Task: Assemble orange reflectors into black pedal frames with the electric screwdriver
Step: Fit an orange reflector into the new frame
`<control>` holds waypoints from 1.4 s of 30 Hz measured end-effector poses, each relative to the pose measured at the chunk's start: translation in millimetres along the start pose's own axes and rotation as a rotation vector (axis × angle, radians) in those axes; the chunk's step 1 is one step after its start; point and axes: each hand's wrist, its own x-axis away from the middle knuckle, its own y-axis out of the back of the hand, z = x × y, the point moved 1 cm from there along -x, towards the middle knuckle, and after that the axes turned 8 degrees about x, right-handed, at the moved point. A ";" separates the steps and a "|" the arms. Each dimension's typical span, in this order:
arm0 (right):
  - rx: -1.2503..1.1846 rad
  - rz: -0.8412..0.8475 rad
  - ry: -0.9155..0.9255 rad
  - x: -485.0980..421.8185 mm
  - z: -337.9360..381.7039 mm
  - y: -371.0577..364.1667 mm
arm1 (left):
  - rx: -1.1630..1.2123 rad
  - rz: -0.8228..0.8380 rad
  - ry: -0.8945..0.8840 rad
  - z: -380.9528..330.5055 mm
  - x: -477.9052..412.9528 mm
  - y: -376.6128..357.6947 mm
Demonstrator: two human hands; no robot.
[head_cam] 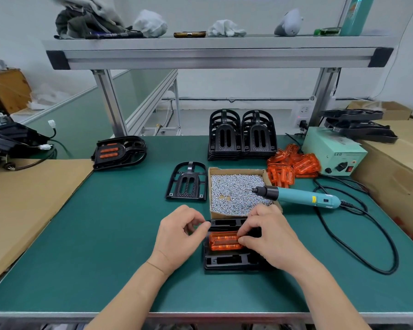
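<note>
A black pedal frame point(227, 262) lies on the green mat in front of me, with an orange reflector point(223, 241) sitting in its middle. My left hand point(180, 234) has curled fingers, and its thumb and forefinger pinch the frame's left edge. My right hand point(270, 236) pinches the right end of the reflector. The teal electric screwdriver point(301, 196) rests untouched across the corner of a cardboard box of screws point(234, 192). A pile of loose orange reflectors point(292, 164) lies behind it.
One empty black frame point(187, 184) lies left of the screw box. Two stacks of frames point(242, 136) stand further back, and a finished pedal point(118, 152) sits at the left. The power supply point(333, 153) and its looping cable point(367, 234) occupy the right side.
</note>
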 end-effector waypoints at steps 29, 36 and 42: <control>-1.181 -0.699 -0.749 0.3 -64.2 5.6 | -0.094 0.299 -0.136 -14.4 6.4 0.0; -1.633 -0.455 -0.796 -30.3 -68.0 21.4 | -0.265 0.515 -0.228 -23.4 7.3 -6.4; -1.707 -0.561 -0.848 -50.0 -73.9 16.0 | -0.373 0.545 -0.304 -32.2 0.8 -12.9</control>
